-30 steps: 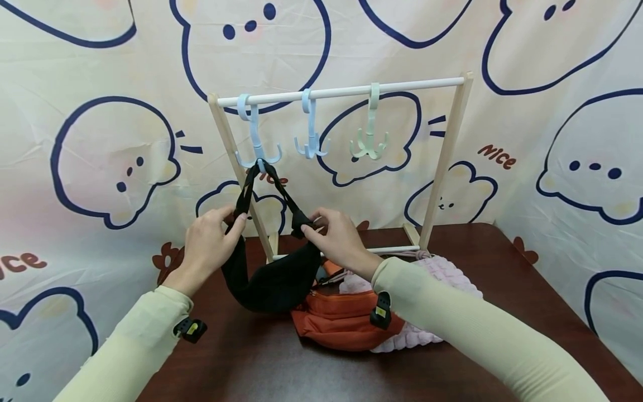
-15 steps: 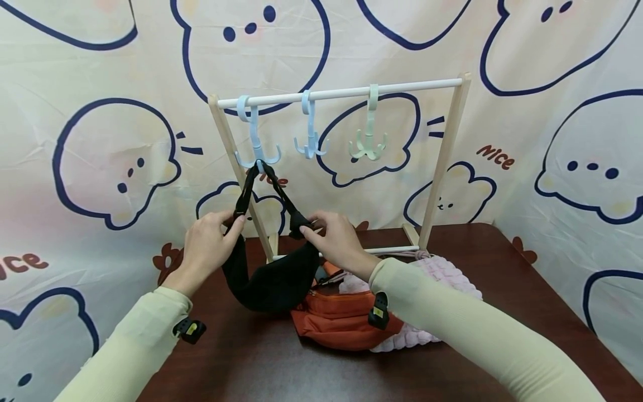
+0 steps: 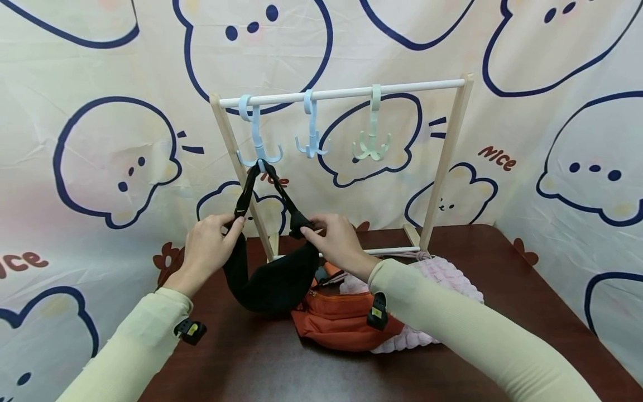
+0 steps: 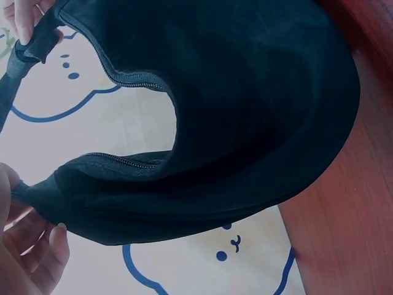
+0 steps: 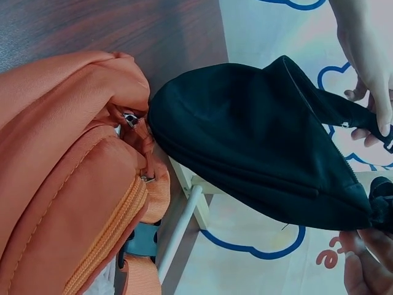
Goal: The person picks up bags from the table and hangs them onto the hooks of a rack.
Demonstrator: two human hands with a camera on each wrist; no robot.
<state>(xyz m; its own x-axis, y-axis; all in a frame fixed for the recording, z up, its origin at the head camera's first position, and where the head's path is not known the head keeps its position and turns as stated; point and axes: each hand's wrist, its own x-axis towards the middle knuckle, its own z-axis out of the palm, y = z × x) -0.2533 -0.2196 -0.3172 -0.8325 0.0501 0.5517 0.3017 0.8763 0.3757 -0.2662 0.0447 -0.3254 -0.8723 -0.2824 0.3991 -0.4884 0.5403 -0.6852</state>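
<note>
A black shoulder bag (image 3: 281, 282) hangs by its strap from the leftmost blue hook (image 3: 258, 137). At the bag's left end, my left hand (image 3: 207, 248) pinches the strap between thumb and fingers. My right hand (image 3: 337, 243) pinches the right end, beside a knot in the strap (image 3: 298, 222). In the left wrist view the bag (image 4: 258, 110) droops in a curve, with a zip along its inner edge. The right wrist view shows the bag's rounded bottom (image 5: 202, 117) close to an orange waist bag (image 5: 67, 178).
The hooks hang from the white rail (image 3: 417, 86) of a wooden rack (image 3: 444, 162). A second blue hook (image 3: 311, 131) and a green hook (image 3: 373, 134) hang further right. On the brown table (image 3: 226, 357), a pink quilted bag (image 3: 447, 276) lies partly under the orange one.
</note>
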